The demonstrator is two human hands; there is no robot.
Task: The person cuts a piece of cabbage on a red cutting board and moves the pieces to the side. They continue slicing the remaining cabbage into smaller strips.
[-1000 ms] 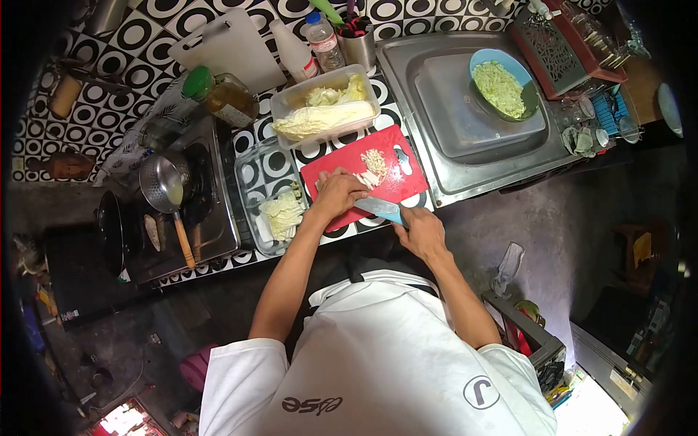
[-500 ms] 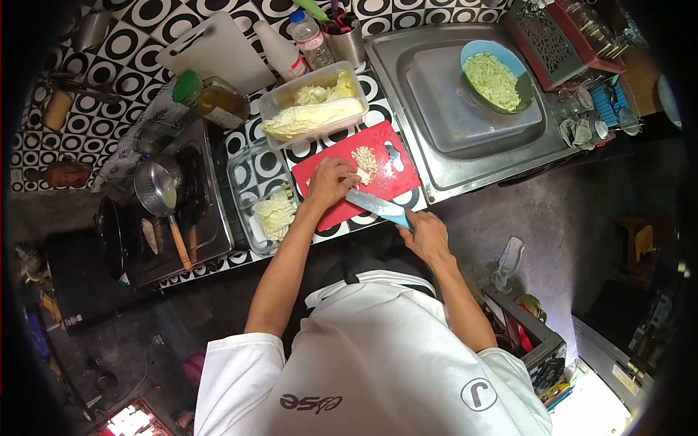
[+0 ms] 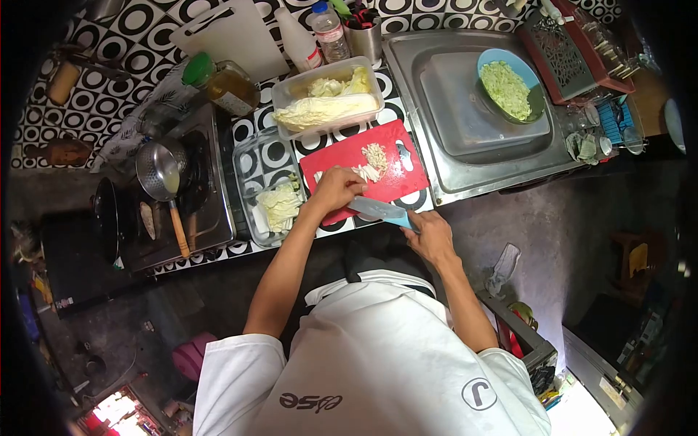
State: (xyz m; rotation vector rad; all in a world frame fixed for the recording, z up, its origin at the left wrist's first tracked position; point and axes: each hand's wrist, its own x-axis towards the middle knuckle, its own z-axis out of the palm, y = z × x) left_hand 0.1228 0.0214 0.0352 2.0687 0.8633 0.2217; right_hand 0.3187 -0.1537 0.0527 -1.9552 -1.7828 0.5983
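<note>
My right hand point(image 3: 430, 236) is wrapped round the light blue handle of a kitchen knife point(image 3: 374, 208). The blade points left over the near edge of a red cutting board point(image 3: 392, 185). Bent together, the fingers of my left hand point(image 3: 340, 190) are close to the blade; what they hold, if anything, is hidden. Finely chopped pale vegetable point(image 3: 374, 156) lies on the board beyond that hand, with larger white pieces point(image 3: 367, 173) beside the fingers. Behind the board, a plastic container point(image 3: 286, 134) holds napa cabbage point(image 3: 327, 110). Cabbage leaves point(image 3: 280, 207) lie in a clear tray point(image 3: 241, 185) on the left.
A blue bowl of shredded cabbage point(image 3: 509, 89) rests on an upturned plastic tub point(image 3: 454, 138) in the steel sink point(image 3: 403, 54). On the left stove sits a perforated ladle point(image 3: 160, 171). Bottles point(image 3: 294, 43), a green-lidded jar point(image 3: 231, 91) and a white board point(image 3: 240, 43) line the wall.
The view has shifted slightly. My left hand has drawn back a little from the chopped heap, and more white pieces show beside its fingers. The knife stays in my right hand.
</note>
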